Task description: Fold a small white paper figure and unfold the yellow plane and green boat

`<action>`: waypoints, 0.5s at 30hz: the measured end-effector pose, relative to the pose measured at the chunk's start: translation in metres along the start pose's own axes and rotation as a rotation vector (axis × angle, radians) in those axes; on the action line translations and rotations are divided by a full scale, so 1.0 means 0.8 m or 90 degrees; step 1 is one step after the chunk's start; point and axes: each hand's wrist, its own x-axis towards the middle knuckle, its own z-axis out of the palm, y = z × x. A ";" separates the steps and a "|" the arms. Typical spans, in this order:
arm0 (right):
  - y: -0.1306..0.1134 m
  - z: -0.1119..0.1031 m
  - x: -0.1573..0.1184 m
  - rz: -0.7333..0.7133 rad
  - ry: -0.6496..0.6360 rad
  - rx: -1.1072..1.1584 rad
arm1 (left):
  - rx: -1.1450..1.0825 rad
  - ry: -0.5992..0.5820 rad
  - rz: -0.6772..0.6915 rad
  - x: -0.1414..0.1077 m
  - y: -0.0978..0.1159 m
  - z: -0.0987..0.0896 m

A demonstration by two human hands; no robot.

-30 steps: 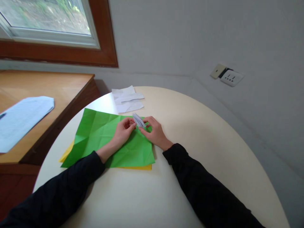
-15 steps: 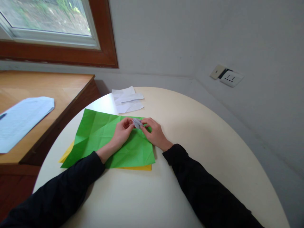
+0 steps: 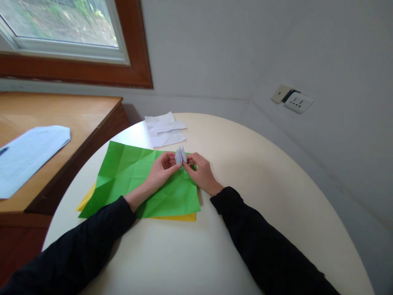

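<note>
Between my two hands stands a small folded white paper [image 3: 180,156], its layers pointing upward like thin pleats. My left hand [image 3: 162,168] pinches it from the left, thumb at its lower edge. From the other side my right hand [image 3: 201,171] grips it between thumb and fingers. Both hands are just over the creased green paper [image 3: 125,172], near its upper right part. A yellow sheet [image 3: 181,216] peeks out beneath the green one at the lower edge and left corner.
Torn white paper pieces [image 3: 166,131] lie at the far edge of the round white table [image 3: 260,196]. On the left, a wooden desk [image 3: 82,110] bears printed sheets [image 3: 33,155] and a pen [image 3: 3,150]. Behind are a wall with a socket [image 3: 298,102] and a window.
The folded white paper has turned from lying slanted to standing more upright, its layers showing. My left fingers have shifted their grip slightly; both arms stay in place.
</note>
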 end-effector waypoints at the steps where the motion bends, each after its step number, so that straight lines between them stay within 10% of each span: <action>1: 0.000 0.000 0.000 -0.002 0.002 0.001 | -0.005 -0.005 -0.001 0.000 0.000 0.001; 15: 0.003 0.003 -0.004 0.081 0.008 0.102 | -0.002 0.019 -0.030 0.001 -0.005 0.000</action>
